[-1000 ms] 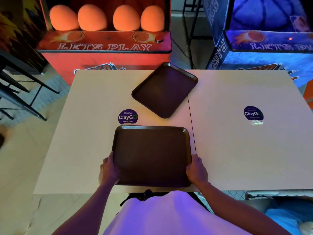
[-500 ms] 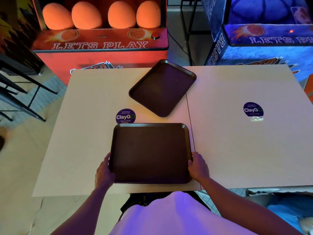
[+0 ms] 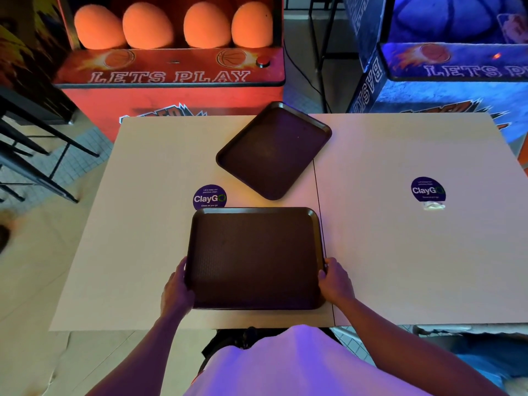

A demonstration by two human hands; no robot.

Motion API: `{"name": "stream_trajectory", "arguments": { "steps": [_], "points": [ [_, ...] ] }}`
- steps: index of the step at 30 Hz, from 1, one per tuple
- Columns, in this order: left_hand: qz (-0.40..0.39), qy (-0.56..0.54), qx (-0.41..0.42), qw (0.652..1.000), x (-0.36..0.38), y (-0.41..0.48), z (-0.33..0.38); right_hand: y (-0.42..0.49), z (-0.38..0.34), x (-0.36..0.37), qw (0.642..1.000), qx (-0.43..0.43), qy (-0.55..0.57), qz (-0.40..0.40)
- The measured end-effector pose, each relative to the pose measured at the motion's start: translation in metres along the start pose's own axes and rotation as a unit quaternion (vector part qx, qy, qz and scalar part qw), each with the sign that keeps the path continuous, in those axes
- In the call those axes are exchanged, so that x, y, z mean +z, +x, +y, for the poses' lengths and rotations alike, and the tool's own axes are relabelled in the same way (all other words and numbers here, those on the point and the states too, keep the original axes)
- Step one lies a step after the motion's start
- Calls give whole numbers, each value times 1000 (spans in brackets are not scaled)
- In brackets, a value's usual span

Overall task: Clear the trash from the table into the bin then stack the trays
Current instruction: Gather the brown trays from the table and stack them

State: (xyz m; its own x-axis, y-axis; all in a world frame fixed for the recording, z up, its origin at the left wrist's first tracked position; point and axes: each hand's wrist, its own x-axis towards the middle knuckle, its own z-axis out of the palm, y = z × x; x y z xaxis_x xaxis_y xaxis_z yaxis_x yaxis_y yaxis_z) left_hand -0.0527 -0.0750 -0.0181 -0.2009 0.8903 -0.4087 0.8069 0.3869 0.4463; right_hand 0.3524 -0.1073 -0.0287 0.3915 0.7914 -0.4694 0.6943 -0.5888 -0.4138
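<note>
Desk, pale, two tops joined by a seam. Near tray, dark brown, lies square at the desk's near edge, just left of the seam. Far tray, same kind, sits turned at an angle toward the desk's far edge, apart from the near one. Left hand clamped on the near tray's left rim, right hand on its right rim. Round sticker just beyond the near tray's far left corner.
</note>
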Motion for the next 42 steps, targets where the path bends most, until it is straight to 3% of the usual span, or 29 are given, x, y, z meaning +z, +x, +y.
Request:
{"name": "stream_trajectory", "arguments": {
  "steps": [13, 18, 24, 30, 35, 38, 42],
  "points": [
    [-1, -49, -14, 999, -4, 25, 4, 10, -15, -6, 1000, 28, -3, 11],
    [26, -22, 61, 998, -33, 69, 51, 23, -55, -16, 996, 26, -16, 85],
    [-38, -106, 158, 981, -43, 137, 123, 46, -112, -28, 992, 9, 8, 125],
    [-173, -273, 27, 946, -30, 196, 185, 41, -138, -20, 988, 0, 55, 144],
    [-222, -311, -72, 921, 1, 253, 214, 18, -137, -4, 983, 13, 100, 151],
    [-205, -253, -76, 943, 18, 269, 220, 0, -135, 3, 979, 21, 122, 159],
    [-172, -255, -80, 948, 79, 332, 201, -17, -128, 14, 981, 46, 132, 138]
  ]
}}
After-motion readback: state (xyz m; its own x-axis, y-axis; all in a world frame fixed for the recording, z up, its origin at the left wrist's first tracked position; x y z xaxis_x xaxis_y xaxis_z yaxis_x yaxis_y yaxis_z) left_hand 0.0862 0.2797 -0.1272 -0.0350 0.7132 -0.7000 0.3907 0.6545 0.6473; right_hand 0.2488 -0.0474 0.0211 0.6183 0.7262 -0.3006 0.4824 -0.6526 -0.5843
